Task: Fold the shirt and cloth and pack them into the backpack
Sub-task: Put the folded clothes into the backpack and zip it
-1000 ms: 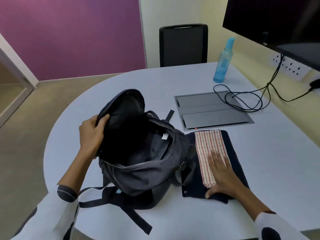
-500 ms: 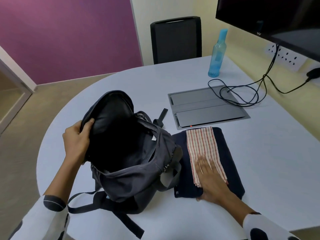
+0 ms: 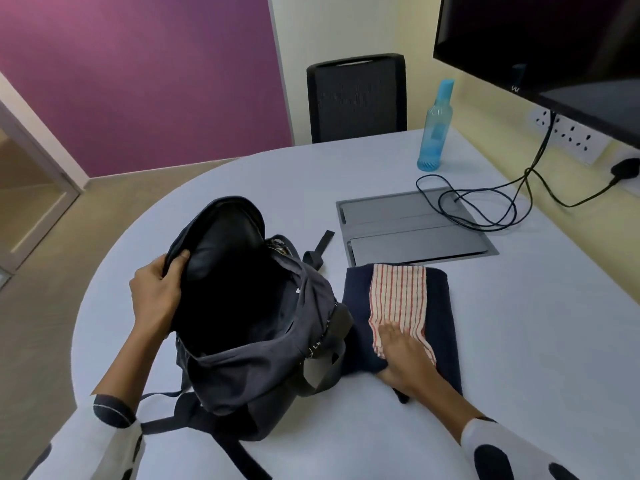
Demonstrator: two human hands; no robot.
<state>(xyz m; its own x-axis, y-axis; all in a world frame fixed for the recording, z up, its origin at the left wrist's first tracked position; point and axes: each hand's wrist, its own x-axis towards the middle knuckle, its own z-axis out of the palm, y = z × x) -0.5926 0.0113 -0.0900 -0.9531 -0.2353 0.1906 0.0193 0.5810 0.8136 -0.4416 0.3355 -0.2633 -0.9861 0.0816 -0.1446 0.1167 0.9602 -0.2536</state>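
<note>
Pale surface, rounded edge curving behind the backpack; bare room right of it past the clothes. Backpack unzipped, mouth gaping. Folded navy shirt touches its right side, striped cloth stacked on top. Left hand grips backpack's flap; right hand flat, fingers spread, on the cloth. No legible writing.

There is a single view, from a wide-angle camera worn on the person's head. It looks forward and steeply down across a rounded white table, close enough that both forearms enter from the bottom edge. The left hand and right hand sit in the lower middle. Farther off, the view reaches a black chair, a purple wall and a dark monitor at upper right. Straight edges bow near the borders.
</note>
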